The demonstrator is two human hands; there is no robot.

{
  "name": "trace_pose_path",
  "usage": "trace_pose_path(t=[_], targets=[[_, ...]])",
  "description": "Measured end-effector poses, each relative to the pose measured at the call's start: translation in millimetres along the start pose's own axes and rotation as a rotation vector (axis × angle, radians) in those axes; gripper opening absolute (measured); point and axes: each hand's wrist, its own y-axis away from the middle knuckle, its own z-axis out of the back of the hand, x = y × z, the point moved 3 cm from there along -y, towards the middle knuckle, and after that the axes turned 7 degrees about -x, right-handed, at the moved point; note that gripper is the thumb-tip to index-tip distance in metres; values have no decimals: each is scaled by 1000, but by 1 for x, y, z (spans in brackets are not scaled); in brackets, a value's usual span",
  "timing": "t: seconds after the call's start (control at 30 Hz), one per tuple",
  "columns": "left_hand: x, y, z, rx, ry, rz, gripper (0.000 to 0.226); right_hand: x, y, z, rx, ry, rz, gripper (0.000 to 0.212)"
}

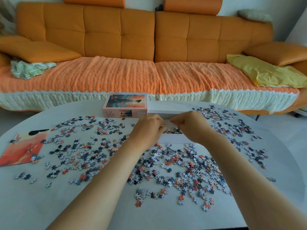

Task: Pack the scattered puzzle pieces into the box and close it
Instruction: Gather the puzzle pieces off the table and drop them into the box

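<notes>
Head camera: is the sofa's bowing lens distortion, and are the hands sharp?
Head view: wide-angle distortion bows the sofa; soft, even light, no glare on the table; left hand and right hand slightly blurred over the white box, so their grip is unclear.

Setting: living room of a home. Indicators:

- A long orange tufted sofa (119,35) spans the far side, with two headrests (93,1) above its back.
- A knitted orange-and-cream throw (116,75) covers the seats.
- A left cushion (36,48) and a right cushion (275,52) lie loose at the sofa ends.
- A yellow cloth (265,72) lies on the right seat, and a crumpled green cloth (28,68) on the left.
- A white table (33,205) stands near, strewn with puzzle pieces (182,176).
</notes>
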Motion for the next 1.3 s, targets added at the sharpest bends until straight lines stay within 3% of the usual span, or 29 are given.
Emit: trace_pose_path(t=[0.3, 0.37, 0.47, 0.53, 0.63, 0.77, 0.83, 1.0, 1.3], targets=[[-24, 31, 15, -141, 66, -178, 17, 3, 35, 33, -34, -51, 119, 26], [-36, 47, 8, 0, 97, -175, 23, -1, 50, 33, 117, 54, 136, 25], [-40, 67, -11, 326, -12, -110, 50, -15, 74, 21, 314, 194, 86, 33], [-42, 75, -16, 401, -104, -103, 62, -21, 84, 12, 361, 260, 102, 45], [-46, 79, -15, 354, -31, -64, 66, -17, 90, 2, 390, 241, 149, 49], [-46, 78, -2, 238, 67, -52, 47, -12, 94, 7, 354, 89, 119, 39], [-39, 78, 5, 242, 54, -15, 54, -16, 92, 16, 316, 78, 90, 40], [-25, 84, 6, 415, -120, 40, 81, -25, 96, 15, 453, 282, -50, 84], [-30, 80, -3, 373, -85, 20, 66, -3, 82, -11, 455, 199, -69, 71]])
